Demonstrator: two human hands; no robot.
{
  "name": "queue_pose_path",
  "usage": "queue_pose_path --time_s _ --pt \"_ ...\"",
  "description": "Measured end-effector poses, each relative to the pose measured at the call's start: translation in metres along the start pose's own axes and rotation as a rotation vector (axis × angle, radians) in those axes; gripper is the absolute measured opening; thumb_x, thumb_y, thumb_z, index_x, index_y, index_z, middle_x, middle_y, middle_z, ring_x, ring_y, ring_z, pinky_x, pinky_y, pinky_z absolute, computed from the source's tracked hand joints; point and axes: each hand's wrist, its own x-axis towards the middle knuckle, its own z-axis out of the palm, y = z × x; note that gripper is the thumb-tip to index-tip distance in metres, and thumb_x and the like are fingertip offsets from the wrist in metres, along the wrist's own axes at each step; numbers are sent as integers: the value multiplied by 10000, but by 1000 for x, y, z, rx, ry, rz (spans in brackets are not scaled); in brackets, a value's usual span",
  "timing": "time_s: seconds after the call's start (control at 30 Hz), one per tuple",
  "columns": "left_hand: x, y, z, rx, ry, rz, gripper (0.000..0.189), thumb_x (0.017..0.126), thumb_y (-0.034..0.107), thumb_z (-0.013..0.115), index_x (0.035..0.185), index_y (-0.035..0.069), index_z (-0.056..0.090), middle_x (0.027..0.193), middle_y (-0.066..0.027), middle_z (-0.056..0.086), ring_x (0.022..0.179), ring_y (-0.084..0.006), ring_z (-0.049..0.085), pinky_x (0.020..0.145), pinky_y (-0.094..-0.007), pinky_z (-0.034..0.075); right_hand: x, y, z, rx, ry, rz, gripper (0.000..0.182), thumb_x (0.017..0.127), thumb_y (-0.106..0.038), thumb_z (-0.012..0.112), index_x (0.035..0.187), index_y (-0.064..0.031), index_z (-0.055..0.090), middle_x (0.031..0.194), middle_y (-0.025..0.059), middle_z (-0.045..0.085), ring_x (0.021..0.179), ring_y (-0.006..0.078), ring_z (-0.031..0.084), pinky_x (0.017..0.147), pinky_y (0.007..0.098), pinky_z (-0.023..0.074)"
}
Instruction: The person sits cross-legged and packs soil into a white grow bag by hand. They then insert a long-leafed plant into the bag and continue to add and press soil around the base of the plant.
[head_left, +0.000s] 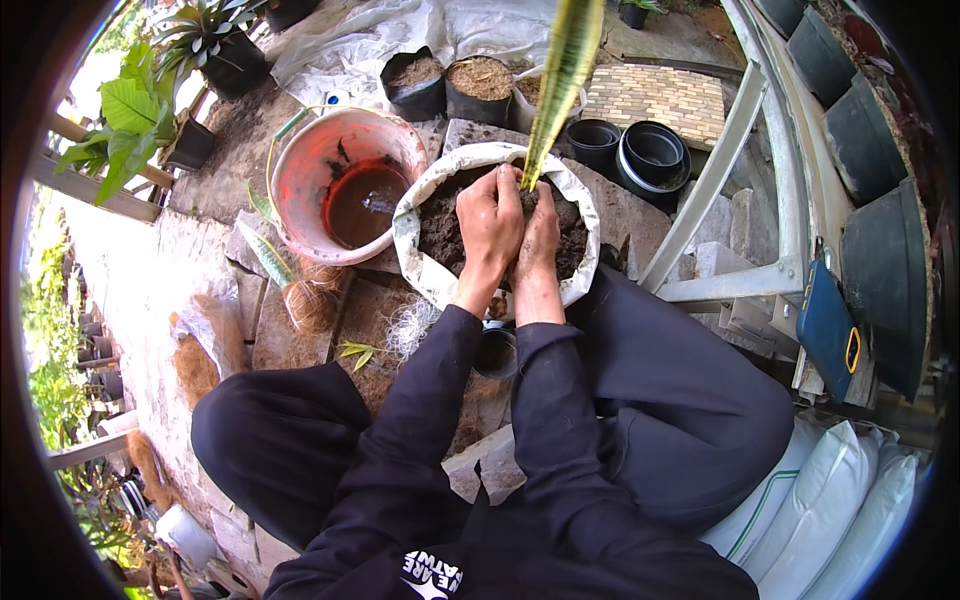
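A white plastic grow bag (420, 266) with a rolled rim stands before me, filled with dark soil (442, 232). A variegated snake plant leaf (566, 82) rises from its middle. My left hand (491, 221) and my right hand (538, 236) lie side by side on the soil, fingertips around the base of the leaf. The fingers are curled and partly hidden, so whether they pinch the leaf or press the soil cannot be told. Soil clings to my right hand.
Left of the bag stands a reddish bucket (300, 161) with murky water. A snake plant cutting (266, 251) with coconut fibre (307, 304) lies nearer. Black pots (594, 142) and filled grow bags (480, 79) stand beyond. A metal frame (709, 176) is at right, with a phone (825, 330) beside it.
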Motion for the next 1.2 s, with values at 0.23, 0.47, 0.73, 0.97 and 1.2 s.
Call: queue_pose_path --time_s 0.23,0.47,0.73,0.97,1.2 --pt "5 3 -13 -623 -160 -222 512 1061 373 373 1104 -62 639 978 -87 680 867 -154 584 826 -288 459 13 -18 -1 307 -250 162 265 991 -339 478 915 -103 571 736 22 588 660 163 613 603 308 526" --pt "3 2 -5 -295 -89 46 433 1064 337 378 1154 -23 601 1062 -88 639 977 -150 563 909 -300 427 32 -14 -2 386 -389 164 343 1021 -301 382 985 -70 632 891 38 678 846 186 666 771 322 545" --pt "11 8 -7 -285 7 191 323 1030 228 465 1191 -34 561 1052 -186 660 965 -267 636 858 -353 476 14 -27 17 313 -331 76 335 1042 -273 394 1129 -42 622 1118 73 644 1007 185 632 909 322 509" --pt "-4 3 -7 -199 -45 193 314 1024 224 457 1185 -16 580 1066 -182 668 983 -274 645 877 -361 481 11 -23 7 122 -244 -35 317 1031 -293 473 1132 -31 620 1082 51 613 967 142 595 874 302 482" --pt "-12 -14 -14 -247 53 0 318 1038 239 453 1087 -31 615 925 -132 695 858 -190 666 785 -314 502 -18 18 -3 245 -142 217 399 1001 -364 520 1253 -61 585 1234 65 563 1132 148 537 956 297 448"
